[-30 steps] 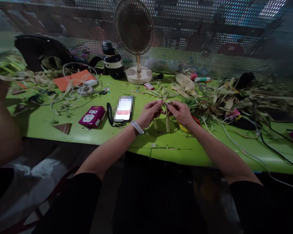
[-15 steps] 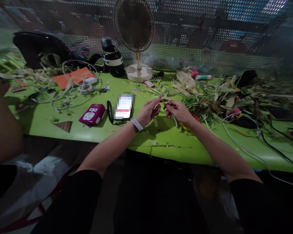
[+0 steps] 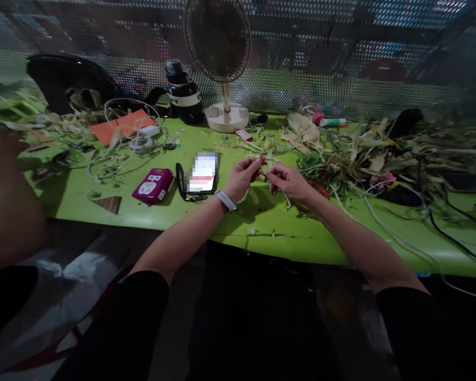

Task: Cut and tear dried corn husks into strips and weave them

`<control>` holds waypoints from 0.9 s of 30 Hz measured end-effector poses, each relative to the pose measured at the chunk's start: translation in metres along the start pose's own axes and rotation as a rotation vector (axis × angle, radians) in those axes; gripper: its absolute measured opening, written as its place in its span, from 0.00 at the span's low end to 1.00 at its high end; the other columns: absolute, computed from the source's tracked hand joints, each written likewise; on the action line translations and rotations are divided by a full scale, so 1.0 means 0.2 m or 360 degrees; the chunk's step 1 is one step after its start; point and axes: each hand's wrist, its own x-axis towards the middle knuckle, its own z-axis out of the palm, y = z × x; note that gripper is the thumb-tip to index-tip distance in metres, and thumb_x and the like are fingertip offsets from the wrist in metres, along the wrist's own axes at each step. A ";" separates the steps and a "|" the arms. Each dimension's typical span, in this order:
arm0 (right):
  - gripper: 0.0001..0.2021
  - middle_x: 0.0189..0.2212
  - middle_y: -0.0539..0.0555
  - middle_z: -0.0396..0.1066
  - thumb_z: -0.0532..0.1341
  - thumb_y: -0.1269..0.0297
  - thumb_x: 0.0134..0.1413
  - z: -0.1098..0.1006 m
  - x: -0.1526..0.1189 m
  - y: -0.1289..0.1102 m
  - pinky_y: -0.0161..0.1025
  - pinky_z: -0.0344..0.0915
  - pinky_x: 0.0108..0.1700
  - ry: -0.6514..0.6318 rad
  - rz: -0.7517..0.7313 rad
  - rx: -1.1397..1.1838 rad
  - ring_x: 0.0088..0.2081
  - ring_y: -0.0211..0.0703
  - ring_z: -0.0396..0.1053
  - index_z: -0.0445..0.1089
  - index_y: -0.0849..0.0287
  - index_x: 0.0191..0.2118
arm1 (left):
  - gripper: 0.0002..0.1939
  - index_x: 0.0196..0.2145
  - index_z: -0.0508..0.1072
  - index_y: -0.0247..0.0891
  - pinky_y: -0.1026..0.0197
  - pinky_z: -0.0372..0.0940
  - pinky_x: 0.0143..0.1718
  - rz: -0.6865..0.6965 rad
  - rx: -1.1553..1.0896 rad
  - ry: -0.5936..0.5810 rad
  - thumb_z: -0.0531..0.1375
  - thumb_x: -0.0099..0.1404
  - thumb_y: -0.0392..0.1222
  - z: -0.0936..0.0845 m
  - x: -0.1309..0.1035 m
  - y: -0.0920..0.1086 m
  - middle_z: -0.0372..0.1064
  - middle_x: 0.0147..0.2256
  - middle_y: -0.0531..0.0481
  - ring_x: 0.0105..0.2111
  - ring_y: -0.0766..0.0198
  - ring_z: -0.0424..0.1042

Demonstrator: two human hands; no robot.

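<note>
My left hand (image 3: 243,179), with a pale band at the wrist, pinches a thin pale plant strip (image 3: 253,196) over the green table (image 3: 222,227). Close beside it on the right, my right hand (image 3: 282,180) has its fingers pressed together on the same pale material near the left fingertips. Exactly where the strip runs between the fingers is too small to tell. A lit phone (image 3: 203,173) lies left of my left hand. Under my right wrist, a red and yellow round thing (image 3: 319,191) shows in part.
A fan (image 3: 227,116) and a dark bottle (image 3: 185,98) stand at the back. A magenta case (image 3: 153,186) lies left of the phone. Dried leaves (image 3: 365,153) and cables cover the right side. An orange sheet (image 3: 121,127) and another person's arm (image 3: 11,211) are at left.
My fingertips have drawn closer together, and the fingers of my left hand have curled differently. The view has shifted slightly. The other person's arm at left has moved a little right in the picture.
</note>
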 end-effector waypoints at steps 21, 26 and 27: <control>0.22 0.18 0.46 0.63 0.69 0.42 0.43 -0.14 0.01 -0.07 0.32 0.61 0.24 0.0063 0.0044 0.0035 0.21 0.32 0.59 0.69 0.59 0.26 | 0.17 0.29 0.76 0.36 0.68 0.44 0.17 -0.0025 0.0205 -0.0213 0.69 0.52 0.53 -0.03 0.00 0.05 0.57 0.16 0.58 0.15 0.76 0.51; 0.24 0.21 0.47 0.62 0.65 0.39 0.46 -0.14 0.03 -0.06 0.35 0.59 0.28 0.0237 -0.0196 -0.0261 0.23 0.34 0.58 0.66 0.58 0.26 | 0.20 0.25 0.77 0.35 0.67 0.38 0.17 -0.0077 0.0315 -0.0409 0.70 0.50 0.57 -0.02 -0.01 0.06 0.55 0.16 0.57 0.16 0.77 0.47; 0.24 0.21 0.48 0.62 0.63 0.38 0.48 -0.14 0.03 -0.06 0.36 0.59 0.29 0.0266 -0.0269 -0.0372 0.25 0.36 0.58 0.66 0.58 0.26 | 0.20 0.24 0.76 0.35 0.67 0.37 0.17 -0.0114 0.0341 -0.0469 0.70 0.50 0.57 -0.02 -0.02 0.06 0.54 0.15 0.57 0.16 0.77 0.46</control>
